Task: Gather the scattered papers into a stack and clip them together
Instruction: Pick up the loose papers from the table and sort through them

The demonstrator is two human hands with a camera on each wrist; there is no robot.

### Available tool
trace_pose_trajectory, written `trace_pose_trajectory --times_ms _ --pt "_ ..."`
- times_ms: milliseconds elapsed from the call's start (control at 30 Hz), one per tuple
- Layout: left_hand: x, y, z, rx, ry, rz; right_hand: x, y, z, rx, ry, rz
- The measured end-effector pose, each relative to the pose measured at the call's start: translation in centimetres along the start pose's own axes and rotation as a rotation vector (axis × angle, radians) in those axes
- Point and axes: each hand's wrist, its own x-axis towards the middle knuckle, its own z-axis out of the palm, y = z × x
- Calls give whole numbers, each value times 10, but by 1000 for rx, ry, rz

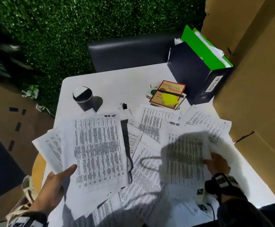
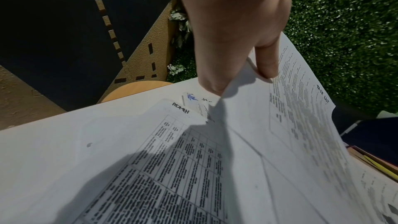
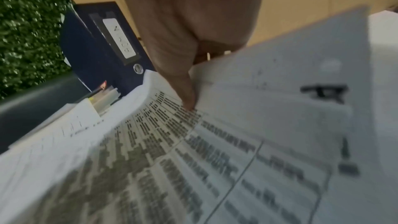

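Clearly the gathering is only half done. At lower left of the head view the left hand [image 1: 56, 182] grasps a small bundle of sheets [image 1: 99, 151], thumb on top and fingers underneath, lifted off the white table [image 1: 117, 82]. At lower right, the right hand [image 1: 217, 164] pinches the edge of a single sheet [image 1: 186, 145] headed with handwriting, raised and blurred. Loose papers [image 1: 150, 174] lie fanned across the middle of the table, overlapping at all angles. The binder clip [image 1: 123, 106] sits apart from them, above centre, near the dark cup [image 1: 83, 98].

To my eye the sound way is to lay the right hand's sheet flat on the left bundle, corners matched, then sweep up the rest and tap the edges square against the table before reaching for the clip.

How many sheets the left hand carries I cannot tell. The right wrist view is smeared, so print there is unreadable. Papers at the bottom edge are cut off, and some lie buried under others. The books [image 1: 167, 94] and binder [image 1: 197, 79] stand at upper right.
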Motion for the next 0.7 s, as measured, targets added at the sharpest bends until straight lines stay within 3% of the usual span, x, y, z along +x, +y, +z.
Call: trace_pose_trajectory --times_ms 67,167,200,367,567,700 --pt "0 5 8 76 -90 -35 -4 -6 -12 199 42 -95" --pt "4 11 20 89 -101 -106 -14 -21 -39 425 78 -256" --pt "4 15 25 104 -115 -72 -19 -27 -48 515 69 -294" --pt "24 17 46 26 -130 -111 -65 -72 -72 902 -114 -443" --pt "13 18 69 91 -237 -151 -108 -124 -11 922 -336 -509" --pt "11 17 62 -68 -332 -225 -121 -145 34 982 -372 -371"
